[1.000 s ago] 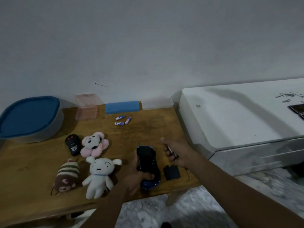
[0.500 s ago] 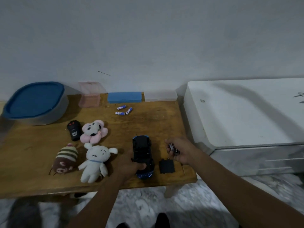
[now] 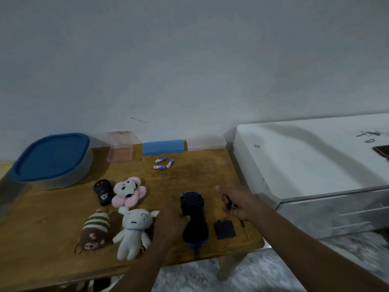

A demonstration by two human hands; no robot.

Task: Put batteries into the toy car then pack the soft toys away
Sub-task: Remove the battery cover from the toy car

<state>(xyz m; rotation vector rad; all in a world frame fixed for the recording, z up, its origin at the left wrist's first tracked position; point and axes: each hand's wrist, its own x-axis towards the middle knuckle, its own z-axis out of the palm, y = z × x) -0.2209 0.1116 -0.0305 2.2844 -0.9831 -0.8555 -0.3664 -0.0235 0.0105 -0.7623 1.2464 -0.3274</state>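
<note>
Toy car point(image 3: 193, 218), black with blue trim, underside up, in left hand point(image 3: 171, 225)

Remote control point(image 3: 102, 192) beside blue-lidded container point(image 3: 50, 159).

The surface point(image 3: 189, 178) is worn, matt wood; the soft toys point(image 3: 134, 230) are fuzzy cloth; the toy car point(image 3: 192, 216) is dark plastic.

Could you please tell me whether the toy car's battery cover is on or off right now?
Off. The black battery cover lies flat on the wooden table, just right of the upturned toy car held by the left hand.
</note>
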